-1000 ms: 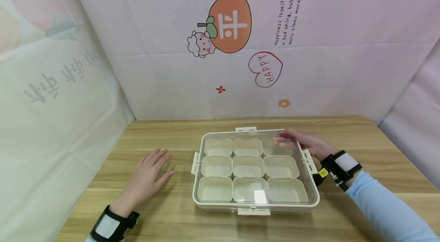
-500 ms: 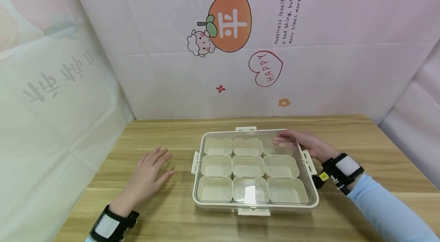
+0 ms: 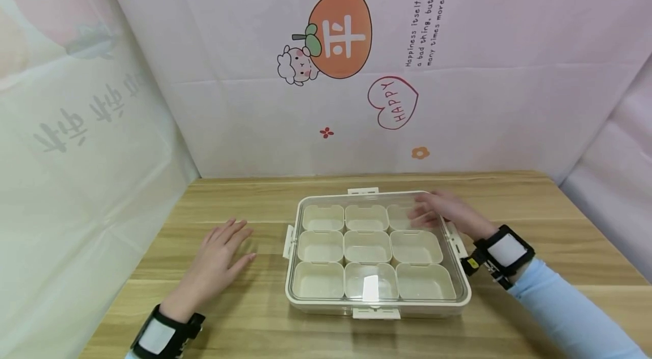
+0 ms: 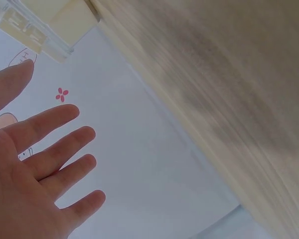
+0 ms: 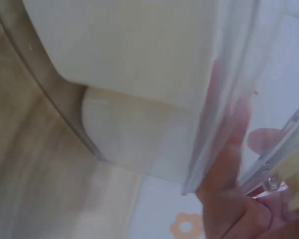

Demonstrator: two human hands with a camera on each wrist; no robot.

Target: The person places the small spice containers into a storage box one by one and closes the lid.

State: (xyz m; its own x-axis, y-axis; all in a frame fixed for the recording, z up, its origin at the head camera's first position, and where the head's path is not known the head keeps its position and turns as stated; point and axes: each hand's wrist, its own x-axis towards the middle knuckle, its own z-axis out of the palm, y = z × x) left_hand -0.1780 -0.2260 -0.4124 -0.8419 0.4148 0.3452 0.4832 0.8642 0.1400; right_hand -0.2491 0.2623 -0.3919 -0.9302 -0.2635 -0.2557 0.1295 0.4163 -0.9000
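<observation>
A clear-lidded storage box (image 3: 378,309) with a cream rim stands on the wooden table. Nine-grid style cream cups (image 3: 368,247) show through its clear lid (image 3: 333,199). My right hand (image 3: 455,214) is at the far right corner, its blurred, fairly straight fingers overlapping the lid there. In the right wrist view, the fingers (image 5: 229,159) lie beside the clear wall, partly seen through it, near a cream side latch (image 5: 291,172); I cannot tell whether they grip the lid. Left of the box, my left hand (image 3: 216,263) is palm down, holding nothing, fingers spread.
Latches stick outward on the box's sides, such as the front latch (image 3: 376,313). Behind the wooden table (image 3: 244,195) hangs a pale printed cloth (image 3: 244,121), and more pale cloth (image 3: 76,189) hangs at the left.
My right hand's fingers have shifted slightly and now blur, and the wrist has turned a little. The box's lid edge has moved slightly left. My left hand is nearly still.
</observation>
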